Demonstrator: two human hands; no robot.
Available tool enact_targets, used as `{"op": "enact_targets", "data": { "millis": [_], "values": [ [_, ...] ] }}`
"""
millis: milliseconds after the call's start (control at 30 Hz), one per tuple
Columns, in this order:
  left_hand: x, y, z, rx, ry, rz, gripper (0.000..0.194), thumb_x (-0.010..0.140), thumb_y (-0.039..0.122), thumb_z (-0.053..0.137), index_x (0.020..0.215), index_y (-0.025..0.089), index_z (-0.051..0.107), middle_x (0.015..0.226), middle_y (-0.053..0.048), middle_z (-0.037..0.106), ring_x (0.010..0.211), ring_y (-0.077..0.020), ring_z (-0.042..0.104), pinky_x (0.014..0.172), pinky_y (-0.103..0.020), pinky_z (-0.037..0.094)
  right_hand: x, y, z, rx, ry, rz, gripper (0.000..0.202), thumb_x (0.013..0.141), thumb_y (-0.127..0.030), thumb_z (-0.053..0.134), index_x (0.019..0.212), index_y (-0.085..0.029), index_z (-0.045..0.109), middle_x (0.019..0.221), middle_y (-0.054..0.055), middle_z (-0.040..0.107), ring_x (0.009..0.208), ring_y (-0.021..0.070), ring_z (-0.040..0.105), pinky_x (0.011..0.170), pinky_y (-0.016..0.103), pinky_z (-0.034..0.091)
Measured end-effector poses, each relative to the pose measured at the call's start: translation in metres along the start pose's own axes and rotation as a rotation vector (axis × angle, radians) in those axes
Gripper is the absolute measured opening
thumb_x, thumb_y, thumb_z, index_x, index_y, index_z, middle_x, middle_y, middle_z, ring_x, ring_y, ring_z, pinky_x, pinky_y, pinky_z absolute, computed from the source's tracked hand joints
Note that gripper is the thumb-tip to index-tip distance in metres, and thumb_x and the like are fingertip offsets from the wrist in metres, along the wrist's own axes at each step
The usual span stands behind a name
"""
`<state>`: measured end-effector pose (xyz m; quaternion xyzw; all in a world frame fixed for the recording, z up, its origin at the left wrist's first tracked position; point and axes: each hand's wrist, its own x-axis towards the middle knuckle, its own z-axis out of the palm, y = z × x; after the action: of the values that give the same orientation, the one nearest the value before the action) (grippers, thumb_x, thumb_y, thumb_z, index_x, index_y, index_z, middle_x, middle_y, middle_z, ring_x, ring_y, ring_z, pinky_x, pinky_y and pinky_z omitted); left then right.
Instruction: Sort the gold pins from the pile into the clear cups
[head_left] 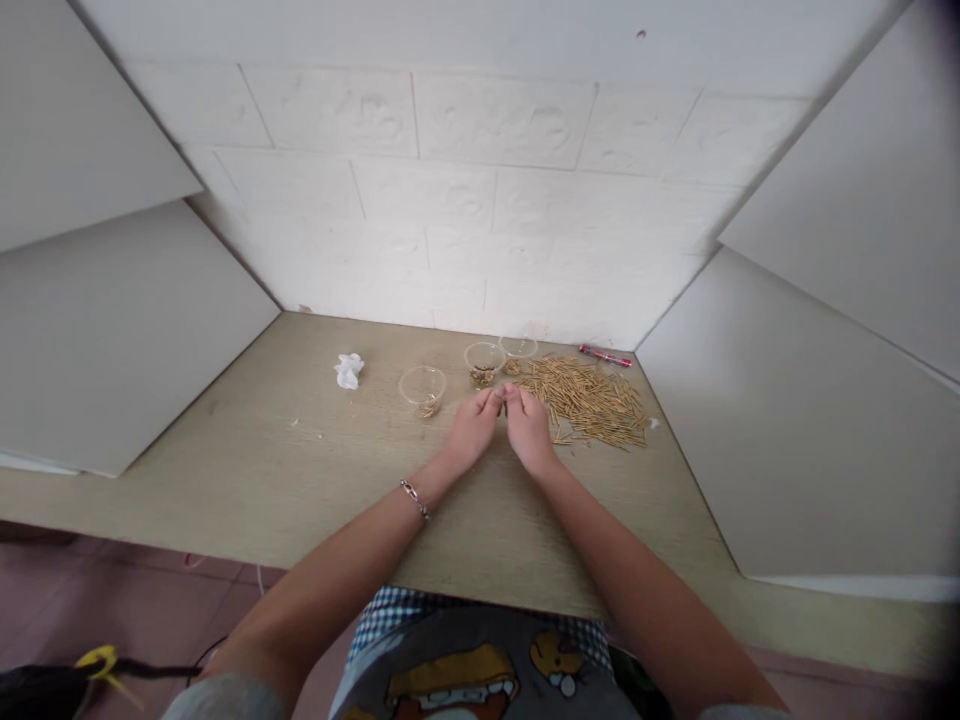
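Observation:
My left hand [474, 424] and my right hand [529, 428] meet at the fingertips above the table, both closed in a pinch. Whatever lies between the fingers is hidden or too small to make out. Just right of my right hand spreads a pile of thin gold-coloured metal pins [592, 402]. Behind my hands stands a clear round cup [484, 352] with small brass-coloured pieces in it. A second clear cup [422, 384], left of my left hand, holds a few small gold pieces. Another clear cup [519, 345] stands farther back, near the wall.
A crumpled white tissue [349, 371] lies on the left of the wooden table [300, 480]. At the back right is a red patterned tube [605, 355]. A white brick-patterned wall [450, 200] closes the back, with grey panels [810, 420] at both sides.

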<state>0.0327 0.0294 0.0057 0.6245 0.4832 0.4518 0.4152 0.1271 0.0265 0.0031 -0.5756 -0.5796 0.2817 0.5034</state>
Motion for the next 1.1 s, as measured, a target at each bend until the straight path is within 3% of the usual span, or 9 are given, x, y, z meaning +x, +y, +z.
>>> {"op": "enact_targets", "data": {
  "millis": [300,833,1100],
  "values": [
    [-0.0008,0.0019,0.0003,-0.025,-0.017,-0.041,0.035,0.085,0.042,0.035,0.061,0.018,0.042,0.056,0.003,0.037,0.057,-0.0104,0.036,0.057,-0.022,0.033,0.0012,0.0023,0.0015,0.025,-0.006,0.021,0.038,0.082,-0.045,0.031,0.057,-0.02,0.043,0.055,0.0,0.048,0.054,0.013,0.042,0.055,0.026,0.031],
    [0.0011,-0.0029,0.003,0.001,0.009,-0.017,0.032,0.085,0.038,0.036,0.064,0.016,0.048,0.063,0.002,0.049,0.061,-0.0101,0.042,0.06,-0.022,0.036,0.0008,0.0039,0.0046,0.042,-0.004,0.035,0.036,0.082,-0.044,0.03,0.06,-0.02,0.045,0.059,0.001,0.05,0.058,0.0138,0.044,0.057,0.027,0.033],
    [-0.0015,-0.0001,0.0039,0.016,0.038,-0.03,0.034,0.085,0.039,0.035,0.064,0.015,0.048,0.062,0.002,0.05,0.061,-0.0106,0.043,0.06,-0.023,0.035,-0.0031,0.0033,0.0043,0.067,0.016,0.007,0.04,0.084,-0.047,0.03,0.057,-0.02,0.039,0.054,-0.002,0.043,0.054,0.0122,0.04,0.054,0.026,0.03]
  ]
}}
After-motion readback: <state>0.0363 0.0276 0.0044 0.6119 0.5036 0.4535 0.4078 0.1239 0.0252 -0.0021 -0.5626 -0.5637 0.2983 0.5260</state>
